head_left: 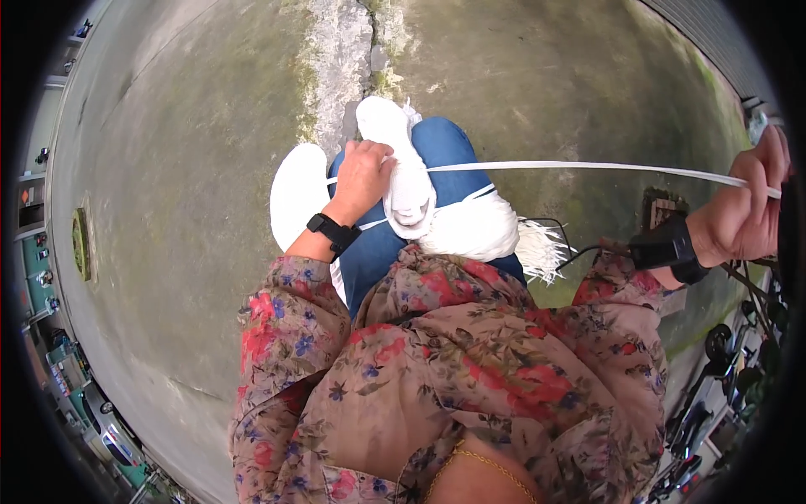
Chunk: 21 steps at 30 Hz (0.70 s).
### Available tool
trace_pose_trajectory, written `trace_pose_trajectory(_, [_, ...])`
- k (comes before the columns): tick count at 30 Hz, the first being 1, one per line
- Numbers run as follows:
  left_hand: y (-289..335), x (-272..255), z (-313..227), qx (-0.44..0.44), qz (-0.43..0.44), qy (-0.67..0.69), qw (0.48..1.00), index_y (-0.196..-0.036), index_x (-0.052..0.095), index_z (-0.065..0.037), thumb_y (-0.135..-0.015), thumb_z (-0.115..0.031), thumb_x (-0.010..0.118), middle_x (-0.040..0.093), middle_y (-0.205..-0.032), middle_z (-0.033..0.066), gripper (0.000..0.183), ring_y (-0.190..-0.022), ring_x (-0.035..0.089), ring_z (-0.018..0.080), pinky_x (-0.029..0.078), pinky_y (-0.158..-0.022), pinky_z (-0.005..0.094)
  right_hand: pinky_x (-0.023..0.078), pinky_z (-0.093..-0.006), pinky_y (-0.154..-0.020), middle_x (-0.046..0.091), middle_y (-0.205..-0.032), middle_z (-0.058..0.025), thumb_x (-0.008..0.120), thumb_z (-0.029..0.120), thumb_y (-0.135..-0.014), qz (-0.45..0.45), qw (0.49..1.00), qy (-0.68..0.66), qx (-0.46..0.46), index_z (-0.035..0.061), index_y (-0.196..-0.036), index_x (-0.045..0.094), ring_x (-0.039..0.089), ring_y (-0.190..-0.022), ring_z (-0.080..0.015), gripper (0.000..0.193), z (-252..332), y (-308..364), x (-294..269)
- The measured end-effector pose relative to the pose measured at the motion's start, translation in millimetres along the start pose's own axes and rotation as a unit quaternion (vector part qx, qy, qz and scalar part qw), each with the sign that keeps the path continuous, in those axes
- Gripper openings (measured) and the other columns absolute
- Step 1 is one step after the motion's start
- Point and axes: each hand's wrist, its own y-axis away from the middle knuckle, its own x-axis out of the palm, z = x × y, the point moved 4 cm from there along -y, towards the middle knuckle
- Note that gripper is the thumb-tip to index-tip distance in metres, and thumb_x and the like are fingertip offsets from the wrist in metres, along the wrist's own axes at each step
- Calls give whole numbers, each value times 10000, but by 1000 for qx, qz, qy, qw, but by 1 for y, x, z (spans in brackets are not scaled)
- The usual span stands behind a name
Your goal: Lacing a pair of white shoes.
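From my remote view, the left hand (363, 175) sits at about ten o'clock of centre, fingers curled tight around the white cord (588, 167) where it meets the white shoe (401, 160) propped on the blue-trousered knee (445, 143). A white bundle of fringed cord (478, 228) lies on the lap just at five o'clock of that shoe. The cord runs taut to three o'clock, where the right hand (743, 210) is closed in a fist on it, above the mossy concrete ground (185, 168).

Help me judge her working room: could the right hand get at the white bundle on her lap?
Probably yes. The right hand is out to the side gripping the taut white cord, and nothing lies between it and the bundle, though it would have to slacken the cord.
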Motion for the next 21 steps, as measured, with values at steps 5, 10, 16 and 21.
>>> trace_pose_trajectory(5, [-3, 10, -9, 17, 20, -125, 992, -750, 586, -22, -679, -85, 626, 571, -740, 128, 103, -753, 497, 293, 415, -680, 376, 253, -158, -382, 442, -707, -26, 332, 220, -948, -57, 932, 282, 222, 40, -915, 439, 298, -475, -48, 212, -103, 31, -56])
trace_pose_trajectory(10, [0, 8, -5, 61, 22, -162, 985, -676, 538, -30, -683, -83, 573, 557, -659, 118, 64, -730, 511, 285, 418, -620, 388, 187, -163, -382, 350, -579, 97, 566, 324, -844, -46, 717, 323, 616, 60, -931, 558, 254, -452, 5, 278, -238, 151, -84])
trace_pose_trajectory(16, [19, -8, -8, 73, 40, -240, 967, -638, 526, -74, -654, -89, 536, 543, -536, 62, 25, -624, 538, 240, 396, -557, 354, 261, -217, -336, 495, -570, -17, 463, 184, -861, -143, 693, 311, 634, 16, -807, 567, 355, -370, -56, 205, -306, 216, -105])
trace_pose_trajectory(21, [29, -12, -6, 23, 8, -217, 976, -633, 480, -60, -674, -64, 523, 529, -527, 114, 59, -575, 541, 277, 427, -511, 396, 429, -419, -493, 586, -707, -198, 442, 124, -829, 167, 620, 674, 365, 6, -774, 512, 555, -527, -326, 148, -329, 209, -105])
